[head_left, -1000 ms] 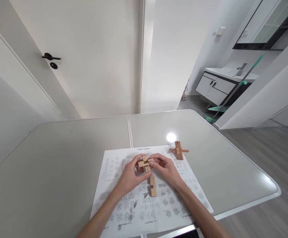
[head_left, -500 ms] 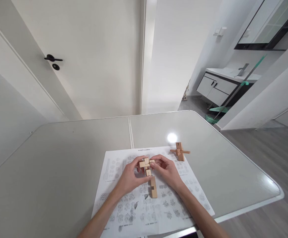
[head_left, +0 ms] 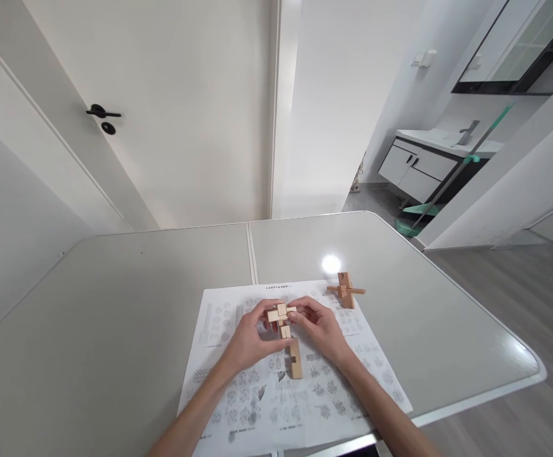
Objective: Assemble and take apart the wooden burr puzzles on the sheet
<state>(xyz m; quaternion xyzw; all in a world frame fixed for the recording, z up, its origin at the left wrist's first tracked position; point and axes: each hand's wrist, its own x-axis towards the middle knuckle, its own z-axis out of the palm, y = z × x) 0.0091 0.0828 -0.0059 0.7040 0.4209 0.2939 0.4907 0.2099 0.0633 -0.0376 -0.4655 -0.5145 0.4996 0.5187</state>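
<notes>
- I see the left hand (head_left: 247, 336) clamped on a light wooden puzzle assembly (head_left: 281, 313), with its fingers along the far side and its thumb reaching under the near end.
- I read the right hand (head_left: 321, 324) as pinching the right end of the same assembly between thumb and fingers.
- From my view, the assembly is held between the two hands, over the upper middle of a printed sheet (head_left: 314, 428); its pieces cross one another, and one squarish end faces me.
- I make out a loose wooden block (head_left: 296, 365) on the sheet just below the left thumb, with a dark notch in its side; I cannot tell whether the thumb touches it.
- Off to the right, well apart from both hands, I have a darker wooden cross-shaped assembly (head_left: 346, 291) at the sheet's upper right edge, with a thin bar running crosswise and a dark mark on its upper end.
- I see rows of small grey drawings on the sheet, too blurred for me to read.
- Under it all is a grey desk (head_left: 91, 330), with a pale door (head_left: 186, 95) beyond its far edge.
</notes>
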